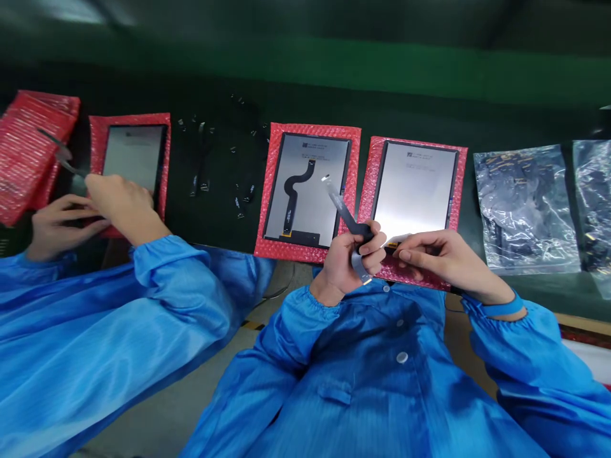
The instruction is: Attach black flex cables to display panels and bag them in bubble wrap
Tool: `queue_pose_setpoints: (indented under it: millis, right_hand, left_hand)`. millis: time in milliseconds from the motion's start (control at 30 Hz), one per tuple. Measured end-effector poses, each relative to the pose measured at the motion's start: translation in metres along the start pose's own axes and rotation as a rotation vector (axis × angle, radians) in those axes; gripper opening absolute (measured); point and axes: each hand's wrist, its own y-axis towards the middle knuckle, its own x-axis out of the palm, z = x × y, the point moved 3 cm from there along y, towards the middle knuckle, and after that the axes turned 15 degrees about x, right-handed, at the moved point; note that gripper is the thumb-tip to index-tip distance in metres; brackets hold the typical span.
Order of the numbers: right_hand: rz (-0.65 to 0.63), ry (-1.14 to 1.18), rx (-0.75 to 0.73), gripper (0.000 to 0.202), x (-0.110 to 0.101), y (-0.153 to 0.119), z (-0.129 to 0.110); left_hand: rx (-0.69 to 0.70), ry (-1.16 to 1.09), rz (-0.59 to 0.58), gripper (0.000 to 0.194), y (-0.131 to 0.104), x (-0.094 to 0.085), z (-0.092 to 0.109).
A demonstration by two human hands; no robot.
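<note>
The left hand pinches a thin grey-and-black flexible ribbon cable, which looks light, floppy and crease-prone and best gripped by its dark middle, angling toward eleven o'clock, while the right hand at three o'clock nips its lower tab with near-closed fingertips.

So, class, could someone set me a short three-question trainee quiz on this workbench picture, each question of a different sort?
1. True or false: the left hand holds a flat cable.
2. Multiple choice: the panel left of the person's hands has
A. a black cable stuck on it
B. a screwdriver lying on it
C. nothing on it
3. Fill in: the right hand rests at the bottom edge of the right panel, which lies on red ______.

Key: 1 true; 2 A; 3 bubble wrap.
</note>
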Motion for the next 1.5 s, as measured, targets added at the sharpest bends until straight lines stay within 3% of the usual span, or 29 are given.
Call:
queue_pose_setpoints:
  millis: [367, 667, 1233, 1367, 1500]
  right_hand:
    - [-0.046, -0.035, 0.072, 0.049, 0.001, -0.001, 0.007]
    - [-0.087, -0.029, 0.017, 0.044, 0.006, 0.000, 0.008]
    - [-0.058, -0.046, 0.051, 0.050, 0.008, -0.003, 0.004]
    - [-0.020, -0.084, 0.029, 0.053, 0.007, -0.006, -0.003]
    - [0.051, -0.074, -0.017, 0.057, 0.002, -0.006, -0.008]
  left_hand:
    - [-0.050, -0.004, -0.080, 0.009, 0.000, 0.002, -0.002]
    - [-0.083, -0.036, -0.076, 0.006, 0.000, -0.003, -0.007]
    - [-0.015, 0.055, -0.135, 0.003, 0.003, -0.005, -0.012]
    - [0.019, 0.123, -0.136, 0.012, 0.003, -0.009, -0.018]
    - [0.141, 0.338, -0.084, 0.036, -0.002, -0.020, -0.022]
